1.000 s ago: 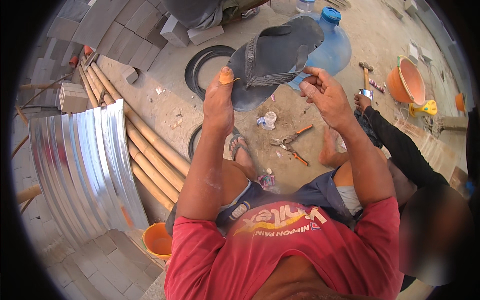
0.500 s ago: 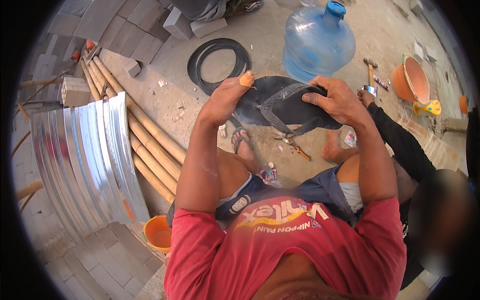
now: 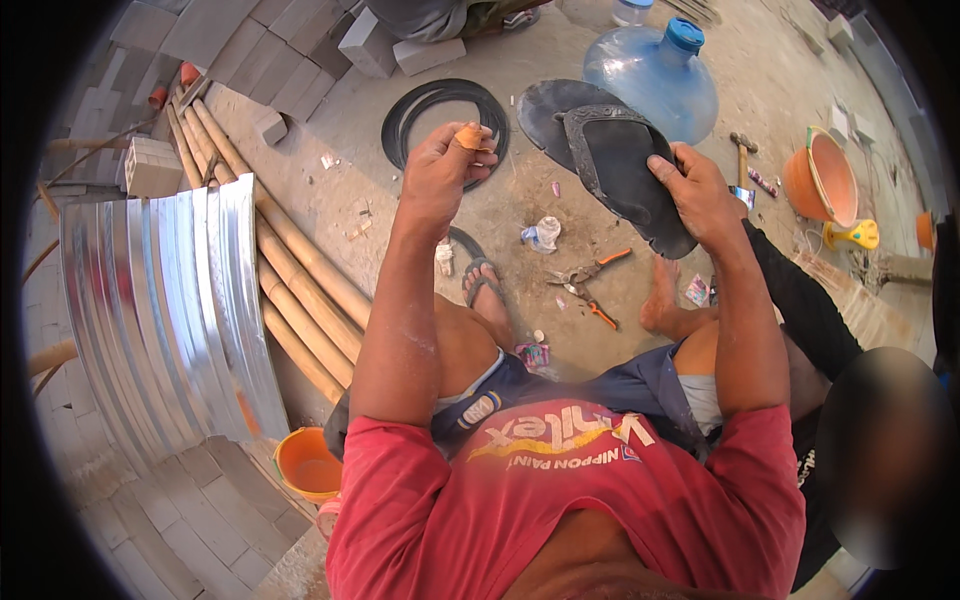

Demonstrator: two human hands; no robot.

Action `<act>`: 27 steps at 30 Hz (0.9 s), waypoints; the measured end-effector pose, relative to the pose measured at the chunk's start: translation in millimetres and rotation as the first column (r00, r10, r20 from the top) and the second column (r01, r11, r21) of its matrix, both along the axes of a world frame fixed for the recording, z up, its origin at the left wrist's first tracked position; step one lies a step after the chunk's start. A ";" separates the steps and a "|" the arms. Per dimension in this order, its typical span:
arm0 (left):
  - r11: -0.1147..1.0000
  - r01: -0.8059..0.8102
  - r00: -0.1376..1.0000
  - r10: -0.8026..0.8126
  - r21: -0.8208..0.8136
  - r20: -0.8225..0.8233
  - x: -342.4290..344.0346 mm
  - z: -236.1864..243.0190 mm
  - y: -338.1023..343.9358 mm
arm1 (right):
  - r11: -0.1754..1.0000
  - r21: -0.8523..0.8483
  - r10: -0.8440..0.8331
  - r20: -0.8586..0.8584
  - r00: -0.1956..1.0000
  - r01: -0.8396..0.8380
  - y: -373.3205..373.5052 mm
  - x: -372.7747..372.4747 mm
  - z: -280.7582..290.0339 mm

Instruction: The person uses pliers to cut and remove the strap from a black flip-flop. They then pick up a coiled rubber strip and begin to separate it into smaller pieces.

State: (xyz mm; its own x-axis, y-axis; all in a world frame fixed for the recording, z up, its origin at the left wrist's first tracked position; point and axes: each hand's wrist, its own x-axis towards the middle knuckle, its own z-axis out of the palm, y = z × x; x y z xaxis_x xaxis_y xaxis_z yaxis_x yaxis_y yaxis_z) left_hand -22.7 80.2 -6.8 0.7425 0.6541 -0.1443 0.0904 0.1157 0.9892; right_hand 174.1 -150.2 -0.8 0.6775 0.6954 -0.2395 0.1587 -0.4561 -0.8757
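Dusty floor [image 3: 330,200] carrying black coil [image 3: 395,130], translucent blue jug [image 3: 635,85], orange-handled snips [image 3: 572,280] in head view. Right hand [image 3: 695,195] gripping sandal [image 3: 622,165] by edge above floor, thumb pressing upper face, seemingly leaving embossed strap [image 3: 590,117] uncovered. Left hand [image 3: 440,180] loosely curling, apart from sandal, orange wrap [image 3: 469,137] covering thumb; anything pinched, cannot tell.

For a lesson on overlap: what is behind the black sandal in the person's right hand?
Behind the black sandal, the blue jug and ground show past its edges; what it directly covers is hidden.
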 end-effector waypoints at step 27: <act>0.980 0.061 0.985 -0.028 0.189 -0.169 -26.5 -19.2 10.9 | 0.991 0.025 0.125 0.190 0.974 -0.132 -4.7 3.3 -35.1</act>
State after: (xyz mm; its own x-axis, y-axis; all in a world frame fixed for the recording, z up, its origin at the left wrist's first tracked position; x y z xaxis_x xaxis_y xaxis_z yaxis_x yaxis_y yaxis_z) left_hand -49.2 91.1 -26.1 0.7480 0.6484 -0.1417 0.2550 -0.0836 0.9633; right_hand 177.5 -154.8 -35.9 0.6123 0.7856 -0.0893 0.3768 -0.3892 -0.8406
